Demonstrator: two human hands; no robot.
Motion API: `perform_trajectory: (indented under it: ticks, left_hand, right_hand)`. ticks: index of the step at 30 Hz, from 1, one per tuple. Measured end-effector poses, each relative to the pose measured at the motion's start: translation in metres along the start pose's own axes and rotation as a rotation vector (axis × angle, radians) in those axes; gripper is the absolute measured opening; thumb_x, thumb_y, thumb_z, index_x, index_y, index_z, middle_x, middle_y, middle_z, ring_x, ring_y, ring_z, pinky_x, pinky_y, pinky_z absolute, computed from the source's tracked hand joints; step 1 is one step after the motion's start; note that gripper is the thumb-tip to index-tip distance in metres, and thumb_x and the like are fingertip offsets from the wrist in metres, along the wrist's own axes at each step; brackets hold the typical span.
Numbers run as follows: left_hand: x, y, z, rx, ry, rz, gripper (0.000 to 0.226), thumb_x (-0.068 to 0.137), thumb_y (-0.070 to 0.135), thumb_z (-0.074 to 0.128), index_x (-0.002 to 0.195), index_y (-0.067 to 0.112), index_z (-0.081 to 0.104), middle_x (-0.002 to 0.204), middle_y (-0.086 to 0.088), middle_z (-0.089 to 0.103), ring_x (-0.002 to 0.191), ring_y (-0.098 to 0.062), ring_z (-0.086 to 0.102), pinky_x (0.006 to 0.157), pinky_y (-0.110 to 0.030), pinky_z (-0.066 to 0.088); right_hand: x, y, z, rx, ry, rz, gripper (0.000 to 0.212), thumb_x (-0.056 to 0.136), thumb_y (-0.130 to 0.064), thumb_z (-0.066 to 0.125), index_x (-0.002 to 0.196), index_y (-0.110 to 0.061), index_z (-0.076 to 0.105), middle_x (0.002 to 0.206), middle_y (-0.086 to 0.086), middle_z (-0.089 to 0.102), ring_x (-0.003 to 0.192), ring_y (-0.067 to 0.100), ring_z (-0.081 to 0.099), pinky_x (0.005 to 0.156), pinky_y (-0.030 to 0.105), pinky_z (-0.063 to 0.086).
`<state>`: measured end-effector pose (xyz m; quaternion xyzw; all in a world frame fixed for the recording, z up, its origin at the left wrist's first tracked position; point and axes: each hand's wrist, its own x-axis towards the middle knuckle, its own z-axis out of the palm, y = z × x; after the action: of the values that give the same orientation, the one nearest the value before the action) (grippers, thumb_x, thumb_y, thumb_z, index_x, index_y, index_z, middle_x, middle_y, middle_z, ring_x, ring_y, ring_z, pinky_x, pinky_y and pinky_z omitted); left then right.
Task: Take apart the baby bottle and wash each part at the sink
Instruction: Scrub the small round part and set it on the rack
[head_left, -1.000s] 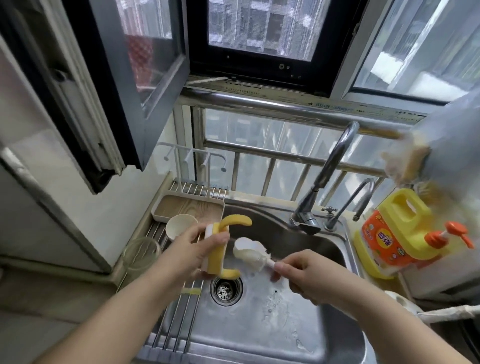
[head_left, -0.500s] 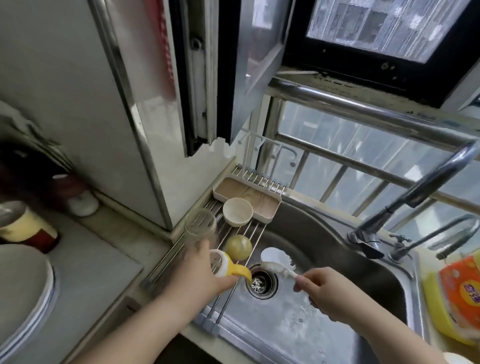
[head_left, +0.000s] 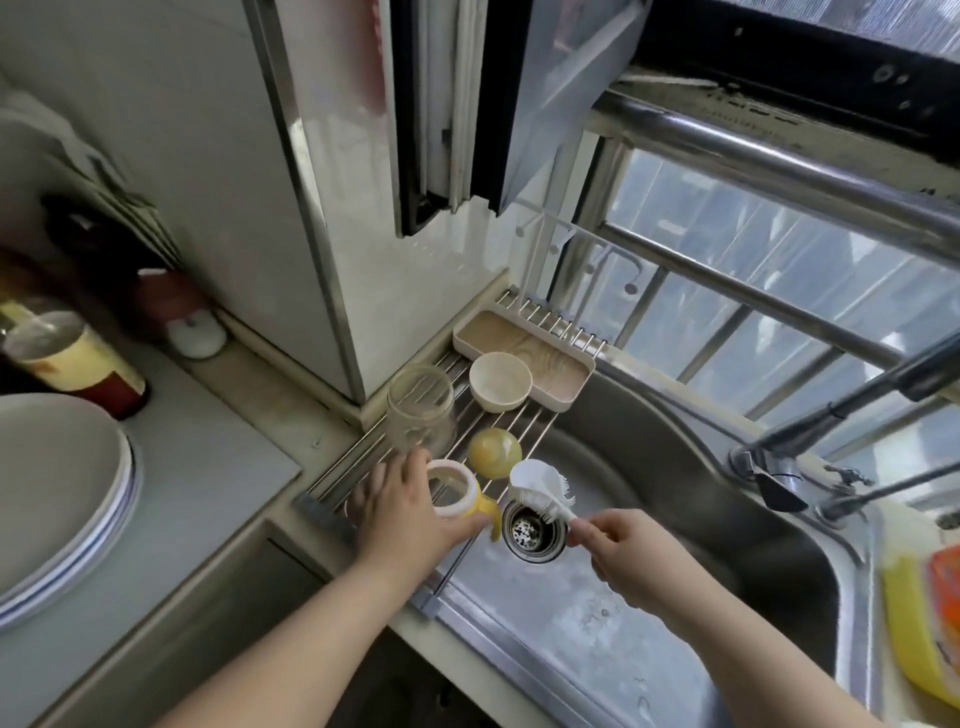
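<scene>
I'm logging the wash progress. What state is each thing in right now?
Left hand: grips the bottle collar.
Bottle collar: off the bottle, held over the rack.
Right hand: pinches the brush handle.
Brush: held above the drain.
Glass bottle: lying on the rack.
Yellow cap: resting on the rack.
Small bowl: upright.

There is one view only, from the camera on my head. It looks forward and steeply down, angled a little left, over my forearms to the sink (head_left: 701, 519) close below. Its wide angle bends the edges, taking in the desk (head_left: 197, 467) at left, the window bars (head_left: 779, 312) ahead and the faucet (head_left: 831, 415) at right.
</scene>
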<state>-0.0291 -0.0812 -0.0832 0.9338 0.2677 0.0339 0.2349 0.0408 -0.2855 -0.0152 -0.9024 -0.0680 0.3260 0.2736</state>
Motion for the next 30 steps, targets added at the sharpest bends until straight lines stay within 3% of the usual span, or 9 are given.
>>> perform_trajectory:
  ticks: [3, 7, 14, 25, 30]
  left_hand:
    - [-0.004, -0.002, 0.014, 0.008, 0.021, -0.03, 0.103, 0.043, 0.081, 0.064, 0.124, 0.019, 0.05, 0.122, -0.001, 0.056, 0.115, -0.028, 0.047, 0.094, -0.044, 0.032]
    - [-0.007, -0.011, 0.03, -0.019, 0.045, -0.008, 0.1, 0.04, 0.07, 0.077, 0.12, 0.015, 0.055, 0.115, -0.006, 0.058, 0.108, -0.033, 0.053, 0.092, -0.049, 0.034]
    - [-0.002, -0.006, 0.021, 0.055, -0.174, -0.009, 0.105, 0.056, 0.079, 0.063, 0.139, 0.029, 0.023, 0.139, 0.003, 0.026, 0.131, -0.021, 0.024, 0.107, -0.042, 0.016]
    - [-0.008, -0.013, 0.009, 0.08, -0.282, 0.008, 0.111, 0.06, 0.076, 0.062, 0.146, 0.034, 0.006, 0.144, 0.005, 0.015, 0.137, -0.02, 0.013, 0.113, -0.045, 0.004]
    - [-0.002, -0.007, 0.0, 0.061, -0.186, 0.109, 0.117, 0.047, 0.089, 0.022, 0.146, 0.028, 0.019, 0.143, 0.004, 0.024, 0.135, -0.019, 0.021, 0.109, -0.041, 0.012]
  right_hand:
    - [0.004, 0.006, 0.004, 0.039, 0.014, 0.004, 0.028, 0.096, -0.041, 0.047, 0.078, -0.028, 0.065, 0.053, -0.006, 0.051, 0.043, 0.008, 0.041, 0.044, 0.02, 0.033]
    - [0.006, 0.012, 0.007, 0.089, 0.026, 0.011, 0.029, 0.095, -0.042, 0.049, 0.079, -0.026, 0.067, 0.05, -0.008, 0.049, 0.041, 0.008, 0.039, 0.043, 0.021, 0.033]
    - [0.008, 0.016, 0.008, 0.132, 0.029, 0.01, 0.029, 0.094, -0.042, 0.049, 0.079, -0.026, 0.068, 0.05, -0.007, 0.05, 0.042, 0.01, 0.039, 0.042, 0.021, 0.033]
    - [0.015, 0.019, 0.01, 0.133, 0.034, 0.02, 0.027, 0.095, -0.041, 0.049, 0.082, -0.026, 0.067, 0.05, -0.007, 0.051, 0.04, 0.006, 0.04, 0.043, 0.021, 0.033]
    - [0.016, 0.019, 0.006, 0.17, 0.051, 0.029, 0.028, 0.095, -0.041, 0.049, 0.079, -0.028, 0.068, 0.051, -0.006, 0.051, 0.042, 0.009, 0.04, 0.043, 0.022, 0.033]
